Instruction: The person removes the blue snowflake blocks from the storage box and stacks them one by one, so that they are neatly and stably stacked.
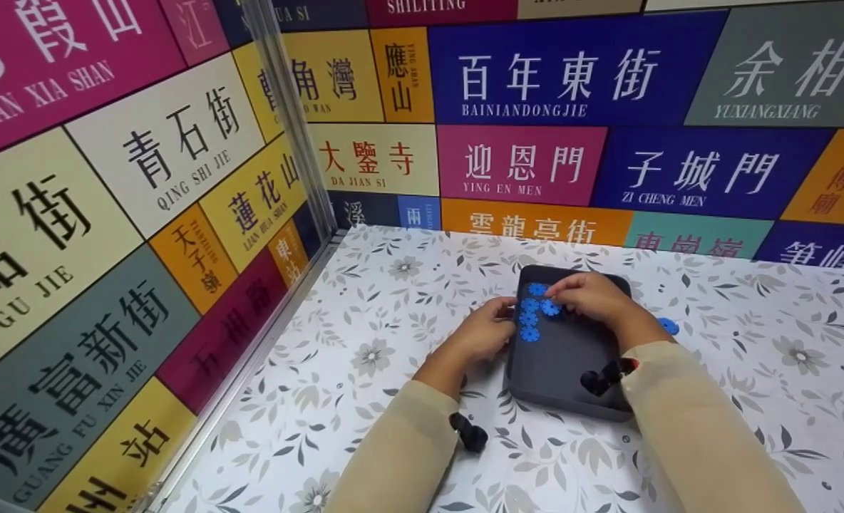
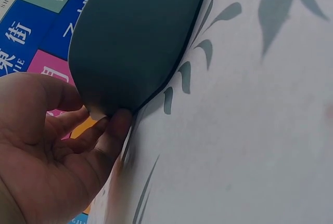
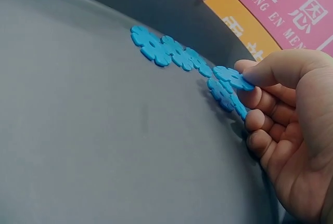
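A dark grey rectangular tray (image 1: 572, 356) lies on the table. My left hand (image 1: 482, 333) grips its left edge; in the left wrist view the fingers and thumb of that hand (image 2: 67, 141) pinch the tray's rim (image 2: 140, 37). Over the tray's upper part, my right hand (image 1: 593, 299) pinches a blue snowflake disc (image 3: 232, 77) between thumb and fingers. Several more blue snowflake discs (image 1: 529, 318) sit inside along the tray's left side and upper corner. In the right wrist view, the held disc overlaps discs close to the wall.
Another blue disc (image 1: 668, 326) lies on the table right of the tray, partly behind the right forearm. A floral cloth (image 1: 372, 356) covers the table. Walls of colourful street-name panels (image 1: 522, 164) rise behind and at left. Small black devices (image 1: 470, 432) are strapped at both wrists.
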`<state>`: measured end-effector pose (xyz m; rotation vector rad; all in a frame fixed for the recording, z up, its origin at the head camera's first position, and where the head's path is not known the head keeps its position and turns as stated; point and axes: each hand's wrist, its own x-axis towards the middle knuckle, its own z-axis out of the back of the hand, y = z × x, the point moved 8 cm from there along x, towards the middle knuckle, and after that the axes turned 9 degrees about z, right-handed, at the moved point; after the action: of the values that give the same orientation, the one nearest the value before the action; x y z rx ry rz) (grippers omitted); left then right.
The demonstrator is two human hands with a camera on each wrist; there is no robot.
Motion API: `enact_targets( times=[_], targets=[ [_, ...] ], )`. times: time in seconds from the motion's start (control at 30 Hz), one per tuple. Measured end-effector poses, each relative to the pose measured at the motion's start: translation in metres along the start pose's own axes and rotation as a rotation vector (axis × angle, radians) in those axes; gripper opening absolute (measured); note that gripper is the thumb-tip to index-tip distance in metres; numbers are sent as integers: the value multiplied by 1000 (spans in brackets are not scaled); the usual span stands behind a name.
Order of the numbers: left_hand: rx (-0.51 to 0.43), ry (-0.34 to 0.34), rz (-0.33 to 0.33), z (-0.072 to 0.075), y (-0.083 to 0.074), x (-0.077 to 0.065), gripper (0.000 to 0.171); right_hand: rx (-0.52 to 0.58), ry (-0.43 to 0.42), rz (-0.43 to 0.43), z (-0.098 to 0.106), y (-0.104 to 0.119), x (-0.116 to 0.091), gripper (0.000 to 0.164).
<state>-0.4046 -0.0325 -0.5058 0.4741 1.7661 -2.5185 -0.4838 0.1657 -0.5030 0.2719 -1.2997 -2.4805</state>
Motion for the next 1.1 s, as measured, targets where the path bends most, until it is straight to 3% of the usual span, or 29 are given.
enact_targets(
  times=[0.33,0.53,0.73,0.87,1.1],
  targets=[
    [43,-6,-6,1,1,3,57,23,38,12,0,9,1,40],
    [35,11,-9,0,2,2,60,190,-92,67,12,31,-9,43],
    [36,13,-16,0,0,2,59,320,-228,109,32,38,-37,43],
    [25,17,-21,0,0,3,59,427,-341,148,45,37,-58,36],
    [-9,22,-29,-2,2,5,59,473,-463,147,59,17,-84,28]
  ],
)
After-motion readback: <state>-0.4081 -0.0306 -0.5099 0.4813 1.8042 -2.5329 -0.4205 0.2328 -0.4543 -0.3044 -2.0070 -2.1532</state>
